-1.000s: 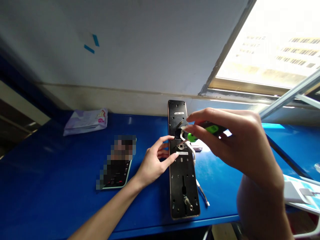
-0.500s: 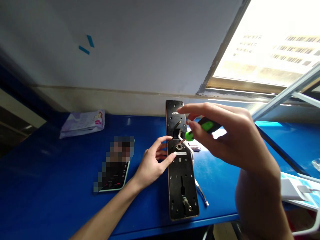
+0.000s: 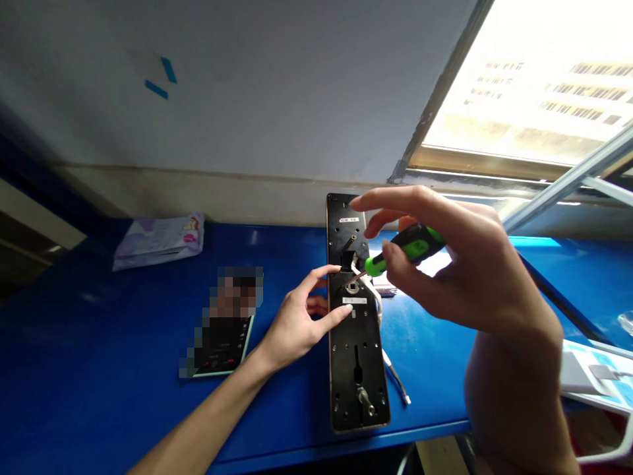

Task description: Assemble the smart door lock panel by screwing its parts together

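Note:
A long black door lock panel (image 3: 352, 336) lies on the blue table, its screw holes and round metal fitting facing up. My left hand (image 3: 301, 316) grips its left edge, with the thumb on the face below the fitting and the fingers at the side. In my right hand (image 3: 459, 264) is a screwdriver (image 3: 408, 254) with a green and black handle, held between thumb and fingers while the index finger stretches out over the panel. Its shaft slants down left to the panel beside the fitting; the exact tip contact is unclear. A white cable (image 3: 378, 307) runs along the panel's right side.
A phone (image 3: 225, 343), partly pixelated, lies left of my left hand. A purple-white packet (image 3: 161, 241) rests at the back left against the wall. On the right are a metal frame (image 3: 558, 178) and a white adapter (image 3: 578, 373). The table's front edge is close below the panel.
The fingers of my right hand have lifted and spread a little, and more of the screwdriver handle shows. My left hand keeps its hold on the panel. The view has shifted slightly.

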`<state>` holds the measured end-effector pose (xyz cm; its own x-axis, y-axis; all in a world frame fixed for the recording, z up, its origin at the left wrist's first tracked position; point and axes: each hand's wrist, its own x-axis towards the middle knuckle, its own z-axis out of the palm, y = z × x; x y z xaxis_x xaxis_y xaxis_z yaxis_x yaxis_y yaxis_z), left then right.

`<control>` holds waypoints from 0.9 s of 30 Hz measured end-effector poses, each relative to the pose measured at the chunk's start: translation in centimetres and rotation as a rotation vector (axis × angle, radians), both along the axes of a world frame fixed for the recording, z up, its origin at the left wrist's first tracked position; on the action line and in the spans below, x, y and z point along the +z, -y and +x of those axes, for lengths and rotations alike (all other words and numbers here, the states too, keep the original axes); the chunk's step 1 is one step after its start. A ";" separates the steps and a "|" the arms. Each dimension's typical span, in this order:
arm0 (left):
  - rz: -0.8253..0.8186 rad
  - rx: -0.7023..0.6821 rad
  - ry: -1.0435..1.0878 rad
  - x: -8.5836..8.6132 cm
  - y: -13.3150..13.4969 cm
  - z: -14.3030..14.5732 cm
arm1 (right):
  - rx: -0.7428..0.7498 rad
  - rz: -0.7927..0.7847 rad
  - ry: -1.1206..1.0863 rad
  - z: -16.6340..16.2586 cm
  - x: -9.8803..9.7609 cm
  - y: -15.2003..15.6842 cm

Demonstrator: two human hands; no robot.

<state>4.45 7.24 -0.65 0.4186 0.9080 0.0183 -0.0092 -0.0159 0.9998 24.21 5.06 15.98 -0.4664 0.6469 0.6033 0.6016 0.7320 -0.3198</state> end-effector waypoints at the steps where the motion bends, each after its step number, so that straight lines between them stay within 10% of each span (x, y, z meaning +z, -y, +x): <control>1: 0.003 -0.001 -0.003 0.0 0.0 0.0 | 0.016 -0.003 -0.003 0.0 0.0 0.0; 13: 0.103 0.020 -0.104 0.5 0.1 -0.2 | -0.043 0.048 0.006 -0.1 -0.4 -0.1; 21: 0.422 0.430 -0.372 -0.2 -1.0 -1.0 | -0.020 0.033 0.008 -0.2 -0.3 -0.2; 27: 0.401 0.233 -0.339 -1.0 -1.0 -0.7 | -0.006 0.030 0.012 -0.1 -0.1 -0.1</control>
<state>3.73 8.23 -1.65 0.2511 0.9265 0.2802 0.3598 -0.3581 0.8616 24.08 5.20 15.88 -0.4698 0.6314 0.6170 0.6098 0.7375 -0.2903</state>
